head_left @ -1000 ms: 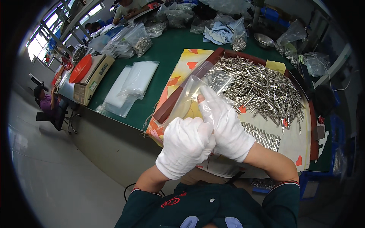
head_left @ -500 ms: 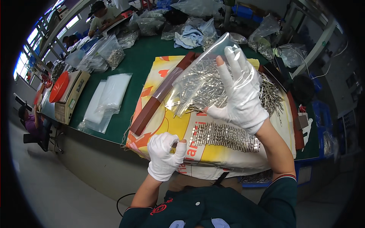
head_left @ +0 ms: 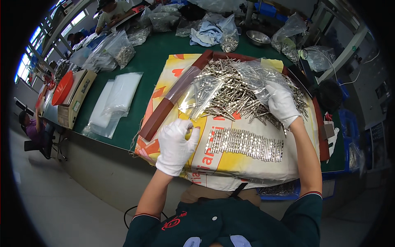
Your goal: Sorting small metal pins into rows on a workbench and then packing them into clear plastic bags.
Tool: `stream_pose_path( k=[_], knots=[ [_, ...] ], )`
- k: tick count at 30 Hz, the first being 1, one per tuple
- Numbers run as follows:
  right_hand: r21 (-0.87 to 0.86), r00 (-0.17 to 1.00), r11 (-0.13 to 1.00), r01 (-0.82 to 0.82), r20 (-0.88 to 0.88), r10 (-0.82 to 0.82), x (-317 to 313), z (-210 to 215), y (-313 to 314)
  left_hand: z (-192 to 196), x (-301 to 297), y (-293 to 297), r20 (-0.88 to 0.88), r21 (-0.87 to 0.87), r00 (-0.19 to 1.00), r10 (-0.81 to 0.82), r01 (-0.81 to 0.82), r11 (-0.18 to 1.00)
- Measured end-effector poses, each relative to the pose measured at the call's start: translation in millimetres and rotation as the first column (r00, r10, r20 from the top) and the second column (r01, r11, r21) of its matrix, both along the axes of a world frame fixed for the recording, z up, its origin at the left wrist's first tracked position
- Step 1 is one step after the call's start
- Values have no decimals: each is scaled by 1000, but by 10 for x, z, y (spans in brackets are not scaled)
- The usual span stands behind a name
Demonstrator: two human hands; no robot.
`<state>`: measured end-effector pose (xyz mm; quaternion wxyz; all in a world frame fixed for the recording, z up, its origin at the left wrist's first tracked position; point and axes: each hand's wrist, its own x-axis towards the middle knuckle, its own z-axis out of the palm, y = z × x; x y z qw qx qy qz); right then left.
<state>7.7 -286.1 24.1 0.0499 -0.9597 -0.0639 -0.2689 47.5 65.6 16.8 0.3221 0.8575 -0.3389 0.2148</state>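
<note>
My white-gloved left hand point(head_left: 175, 146) is held up near the cloth's left front edge, fingers curled in toward the thumb. Whatever it holds, if anything, is hidden. Farther right, my gloved right hand point(head_left: 283, 103) is closed at the edge of a clear plastic bag point(head_left: 257, 76). The bag lies crumpled over a large heap of thin metal pins point(head_left: 234, 92), and its film also spreads over the heap's left side. Between my hands and nearer to me, similar pins lie side by side in a neat band point(head_left: 245, 144).
Dark red bars point(head_left: 158, 119) border the printed cloth point(head_left: 195, 160) at left, back and right. Flat plastic bags point(head_left: 119, 99) lie left, beside a scale with an orange tray point(head_left: 63, 88). A metal bowl point(head_left: 258, 38) and blue cloth point(head_left: 207, 34) sit behind. Other people work farther off.
My right hand has come down to the right from its raised, spread position, and the bag has dropped onto the heap. My left hand has risen slightly, staying curled.
</note>
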Motion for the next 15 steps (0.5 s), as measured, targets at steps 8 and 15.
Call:
stream_pose_path(
  k=[8, 15],
  knots=[
    [515, 960, 854, 77, -270, 76, -395, 203, 48, -135, 445, -475, 52, 337, 997, 64, -78, 938],
    [709, 774, 641, 293, -569, 277, -631, 828, 434, -146, 506, -298, 196, 200, 978, 69, -109, 974]
  ],
)
